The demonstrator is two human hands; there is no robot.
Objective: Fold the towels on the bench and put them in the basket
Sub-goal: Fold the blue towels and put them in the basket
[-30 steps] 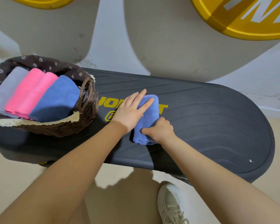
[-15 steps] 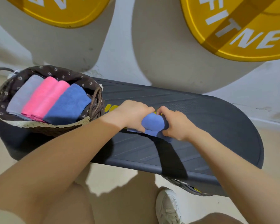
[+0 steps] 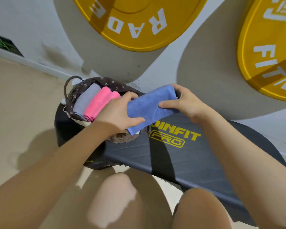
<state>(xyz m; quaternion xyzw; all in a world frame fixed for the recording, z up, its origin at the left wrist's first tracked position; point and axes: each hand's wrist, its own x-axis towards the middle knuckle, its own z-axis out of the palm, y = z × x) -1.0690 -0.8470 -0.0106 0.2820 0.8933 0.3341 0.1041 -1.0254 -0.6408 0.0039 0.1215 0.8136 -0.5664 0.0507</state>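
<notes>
A folded blue towel (image 3: 151, 106) hangs in the air above the dark bench (image 3: 193, 156), close to the right rim of the wicker basket (image 3: 122, 138). My left hand (image 3: 119, 113) grips its near left end. My right hand (image 3: 183, 103) grips its far right end, thumb on top. The basket stands on the bench's left end, lined with dark flowered cloth, and holds a folded grey towel (image 3: 87, 98) and a folded pink towel (image 3: 101, 103). My left hand hides the rest of the basket's inside.
Two yellow weight plates (image 3: 135, 22) (image 3: 269, 52) lean on the white wall behind the bench. My bare knees (image 3: 120, 195) are at the bottom. Beige floor lies to the left.
Both hands gathered the blue towel off the bench top, lifted it, and carried it left toward the basket. The camera tilted and swung left too.
</notes>
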